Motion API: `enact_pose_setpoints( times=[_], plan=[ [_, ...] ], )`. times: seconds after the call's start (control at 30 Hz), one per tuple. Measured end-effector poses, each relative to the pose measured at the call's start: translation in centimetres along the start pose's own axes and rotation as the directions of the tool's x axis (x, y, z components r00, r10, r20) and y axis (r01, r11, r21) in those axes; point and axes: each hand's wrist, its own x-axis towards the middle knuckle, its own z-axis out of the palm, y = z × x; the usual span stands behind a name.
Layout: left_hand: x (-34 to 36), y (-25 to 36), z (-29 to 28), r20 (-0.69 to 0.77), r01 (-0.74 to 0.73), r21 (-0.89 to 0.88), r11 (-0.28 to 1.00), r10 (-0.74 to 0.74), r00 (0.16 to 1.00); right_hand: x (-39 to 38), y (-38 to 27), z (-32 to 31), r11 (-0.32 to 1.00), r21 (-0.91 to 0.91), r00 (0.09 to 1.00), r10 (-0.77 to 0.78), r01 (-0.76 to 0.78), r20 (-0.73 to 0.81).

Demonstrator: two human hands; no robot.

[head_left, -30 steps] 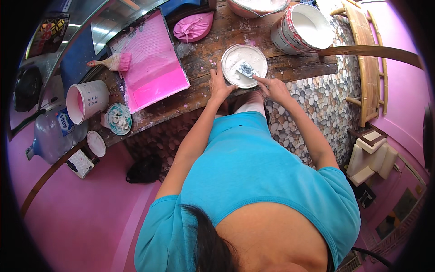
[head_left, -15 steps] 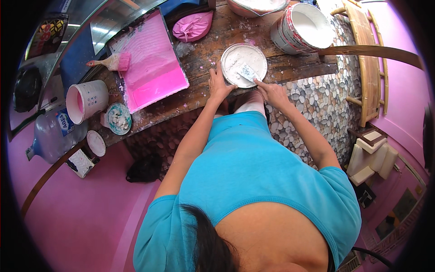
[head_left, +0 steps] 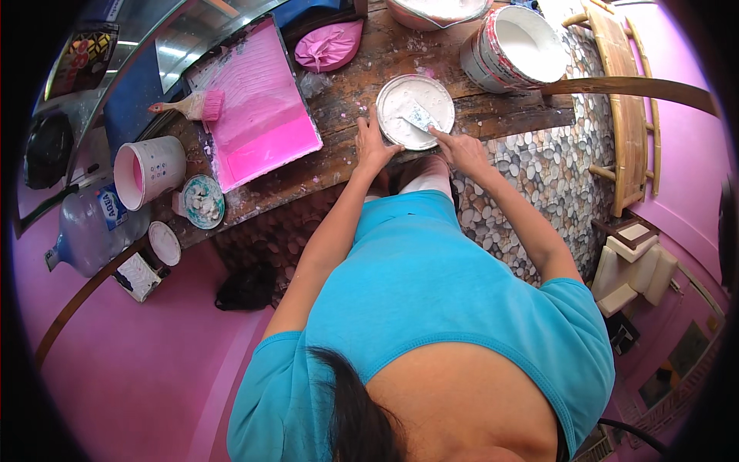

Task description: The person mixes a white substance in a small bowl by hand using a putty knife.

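Note:
A round white lid (head_left: 389,85) smeared with white paste (head_left: 402,100) lies at the near edge of the wooden table (head_left: 346,115), in front of my body. My left hand (head_left: 371,146) grips its left rim, thumb along the near edge and fingers reaching up the side. Between the fingers of my right hand (head_left: 463,152) is a flat putty knife (head_left: 421,116), its pale blade resting in the paste. Part of the knife's near end is hidden by my fingers.
Left of the lid sits a paint tray (head_left: 265,150) of pink paint, a brush (head_left: 196,105) on its edge. A white tub (head_left: 150,171) and small bowl (head_left: 203,202) stand beyond. At back right are a bucket (head_left: 493,54) and a basin (head_left: 431,19).
The putty knife has shifted slightly up and turned in the paste, and my right hand has moved a little up and left with it. My left hand stays on the rim.

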Motion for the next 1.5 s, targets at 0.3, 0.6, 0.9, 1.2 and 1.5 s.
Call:
enact_pose_setpoints(
  times=[0.3, 0.6, 0.9, 1.2, 1.5],
  plan=[
    [-0.1, 0.1, -0.1, -0.005, -0.013, 0.009, 1.0, 0.013, 1.0, -2.1, 1.2, 2.0, 0.987, -0.155, 0.992, -0.019, 0.039, 0.129],
    [-0.1, 0.4, -0.4, 0.041, 0.034, -0.004, 0.999, -0.034, 0.999, -2.1, 2.0, 0.1, 0.994, 0.015, 0.994, -0.105, 0.105, 0.021],
    [-0.1, 0.6, -0.5, 0.032, 0.015, 0.01, 1.0, -0.016, 0.999, -1.3, 2.2, 0.8, 0.989, -0.113, 0.991, -0.086, 0.097, 0.106],
    [-0.1, 0.1, -0.2, 0.027, 0.023, 0.014, 1.0, -0.023, 0.999, -1.0, 0.8, -0.9, 0.993, -0.038, 0.989, -0.111, 0.115, 0.097],
    [-0.1, 0.3, -0.3, 0.03, 0.007, 0.007, 1.0, -0.008, 1.0, -0.5, -1.5, -0.9, 0.996, 0.071, 0.996, 0.043, -0.048, 0.076]
  ],
)
